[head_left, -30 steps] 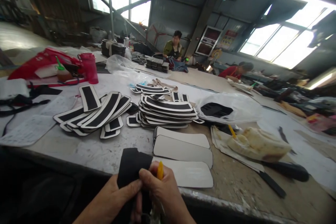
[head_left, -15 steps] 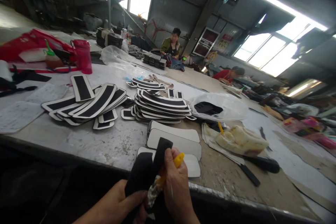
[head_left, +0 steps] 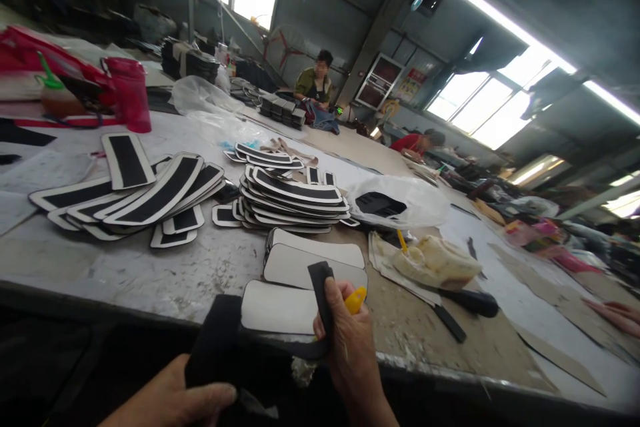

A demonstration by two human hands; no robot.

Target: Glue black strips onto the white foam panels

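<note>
My left hand (head_left: 185, 393) is closed on a wide black piece of material (head_left: 215, 333) at the table's front edge. In my right hand (head_left: 353, 340) are a narrow black strip (head_left: 320, 273), pinched under the thumb, and a yellow-handled brush (head_left: 356, 300). The brush's pale, crusted head hangs below the hand. The strip bends down and runs left toward the black piece; whether they are joined is too dark to tell. Just beyond my hands lie white rounded panels (head_left: 280, 307), overlapping on the table.
Stacked curved black-and-white pieces (head_left: 295, 197) stand behind the panels, with more fanned out (head_left: 155, 193) to the left. On the right are a crusted pale container (head_left: 435, 263), a black-handled tool (head_left: 470, 302) and a plastic bag (head_left: 425, 203). Two people work farther back.
My hands have moved apart, the left going left with the black piece. The narrow strip now bends between them. My view has turned slightly right.
</note>
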